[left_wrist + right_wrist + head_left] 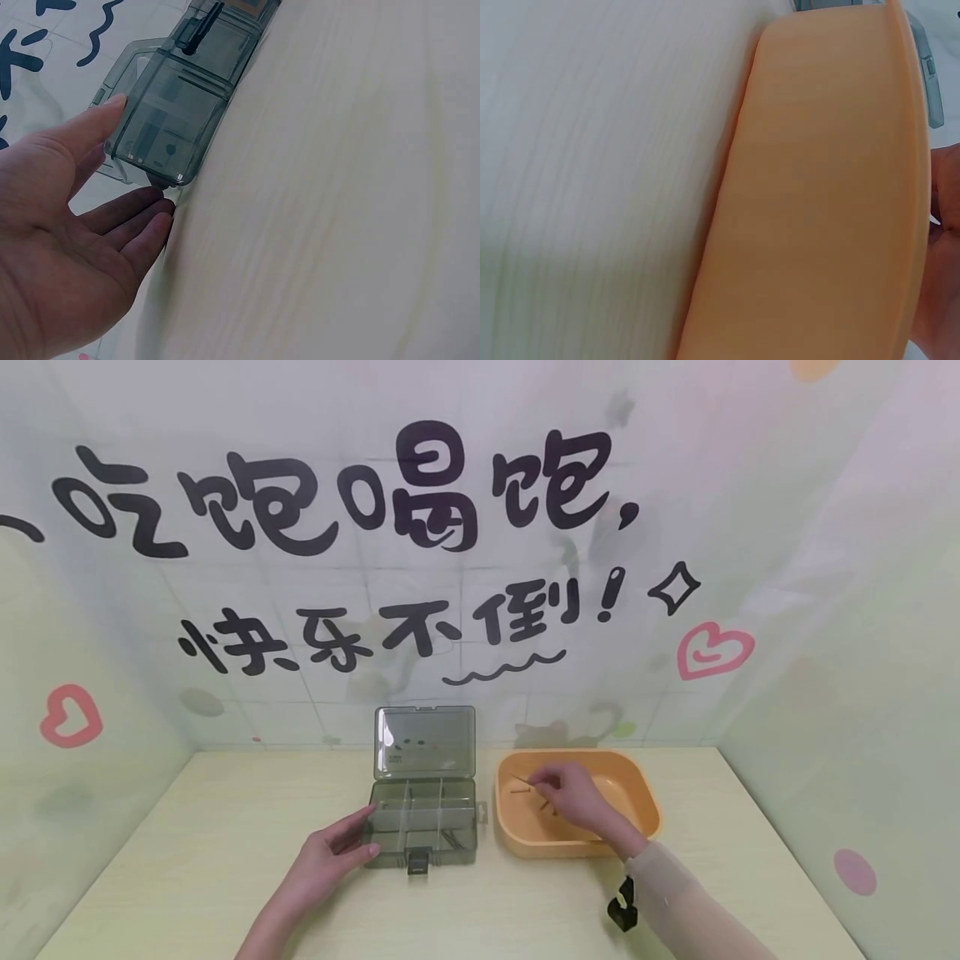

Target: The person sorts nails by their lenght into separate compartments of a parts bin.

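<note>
While left grip [330, 857] lies spread beside the box [422, 833], we see right grip [573, 795] pinching a thin, screw-like piece [521, 779] — long axis slanting up-left.

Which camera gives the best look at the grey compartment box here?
The head view: it shows the grey compartment box nearly whole, lid raised and dividers visible. The left wrist view shows mostly its outer walls, at a slant; the right wrist view shows only parts of it past the orange tray.
</note>
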Available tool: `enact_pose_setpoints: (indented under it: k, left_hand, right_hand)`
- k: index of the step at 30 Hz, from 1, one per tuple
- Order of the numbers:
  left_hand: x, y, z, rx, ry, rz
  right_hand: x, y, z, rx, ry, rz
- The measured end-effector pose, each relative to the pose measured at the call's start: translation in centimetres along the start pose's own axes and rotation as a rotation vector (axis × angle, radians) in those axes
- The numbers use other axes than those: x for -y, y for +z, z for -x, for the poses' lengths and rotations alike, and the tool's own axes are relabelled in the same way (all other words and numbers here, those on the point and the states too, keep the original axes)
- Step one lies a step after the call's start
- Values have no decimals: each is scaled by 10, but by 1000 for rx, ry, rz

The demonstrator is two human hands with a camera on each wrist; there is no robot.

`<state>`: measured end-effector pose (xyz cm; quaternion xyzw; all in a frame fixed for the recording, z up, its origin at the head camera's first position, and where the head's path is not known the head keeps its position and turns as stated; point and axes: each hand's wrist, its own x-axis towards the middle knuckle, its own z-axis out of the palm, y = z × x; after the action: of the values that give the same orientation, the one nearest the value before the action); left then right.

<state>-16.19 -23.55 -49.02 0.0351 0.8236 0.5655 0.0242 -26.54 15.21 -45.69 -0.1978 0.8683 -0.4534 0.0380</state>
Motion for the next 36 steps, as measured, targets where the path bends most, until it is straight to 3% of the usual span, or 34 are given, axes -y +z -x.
enact_pose_setpoints:
  k: [11,19,30,36]
  left_hand:
    - [2,-2,1,-1,4,2]
    - [4,-2,-1,-5,6,-9]
    - [2,-2,-1,-3,3,-3]
    - [4,0,-1,-6,-5,5]
  right_hand:
    - [21,11,-2,-20,-45,65]
    - [34,20,-5,-20,-163,153]
    - [50,38,-5,52,-161,134]
    - [54,47,-1,43,-149,131]
